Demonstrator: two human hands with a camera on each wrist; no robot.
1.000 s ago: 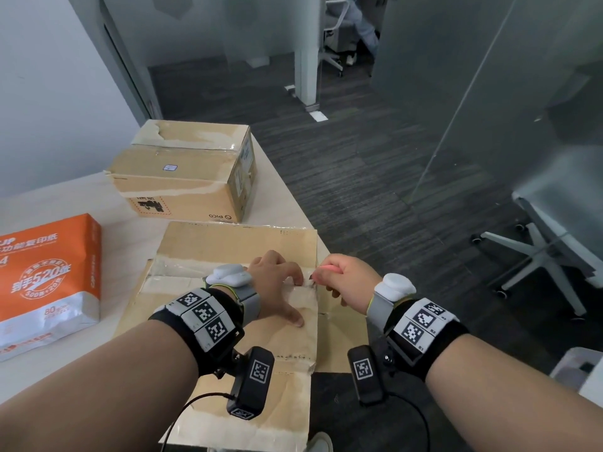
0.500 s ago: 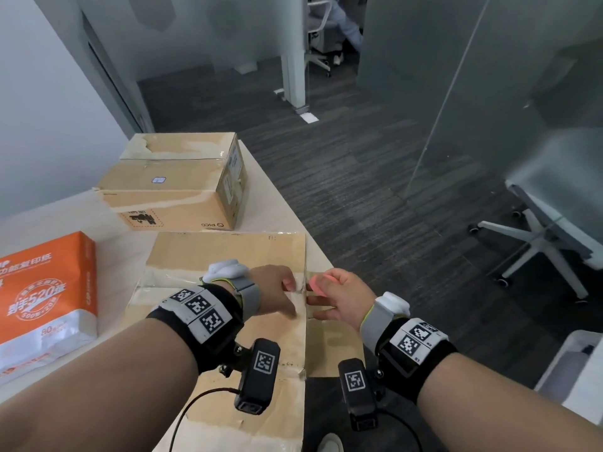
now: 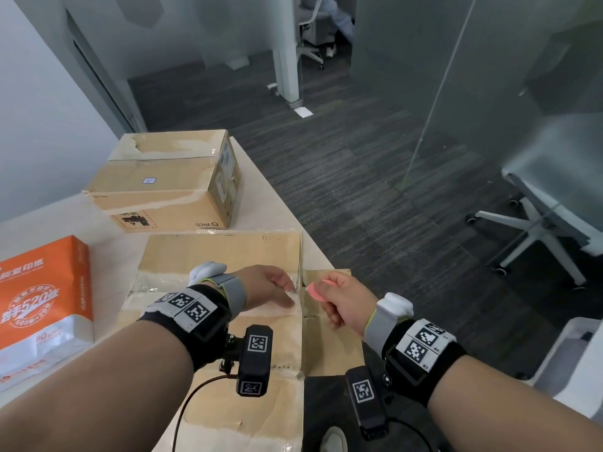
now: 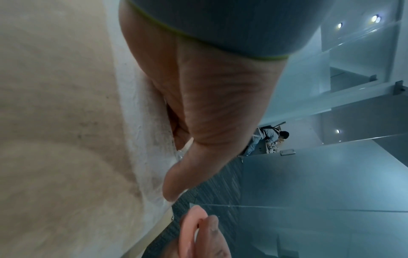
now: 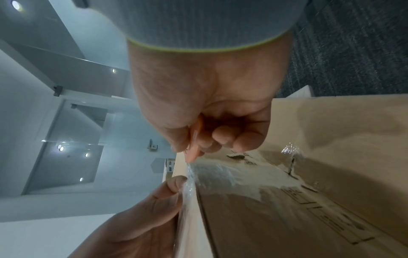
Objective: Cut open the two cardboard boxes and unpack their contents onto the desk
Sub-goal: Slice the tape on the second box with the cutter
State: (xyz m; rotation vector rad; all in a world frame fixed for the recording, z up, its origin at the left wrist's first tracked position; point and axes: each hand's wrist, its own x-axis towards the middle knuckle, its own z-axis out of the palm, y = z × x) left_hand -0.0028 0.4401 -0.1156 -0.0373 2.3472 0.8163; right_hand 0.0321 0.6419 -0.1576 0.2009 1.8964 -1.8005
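Observation:
The near cardboard box [image 3: 222,256] lies in front of me with clear tape across its top and down its right edge. My left hand [image 3: 280,288] rests on its top at that edge, thumb [image 5: 175,185] against the tape. My right hand [image 3: 339,298] grips a small pink cutter [image 3: 317,289], whose tip [image 5: 190,157] is at the taped edge just beyond the thumb. The cutter [image 4: 192,232] also shows in the left wrist view. A second taped box [image 3: 169,187] stands closed farther back on the desk [image 3: 32,223].
An orange ream of paper [image 3: 42,295] lies on the desk to the left. The desk's right edge runs just beside the near box, with dark carpet below. An office chair [image 3: 538,207] and a white bin [image 3: 574,353] stand on the right behind glass.
My left hand has slid right to the box's edge. My right hand has turned and drawn back slightly, so more of the pink cutter shows. The boxes have not moved.

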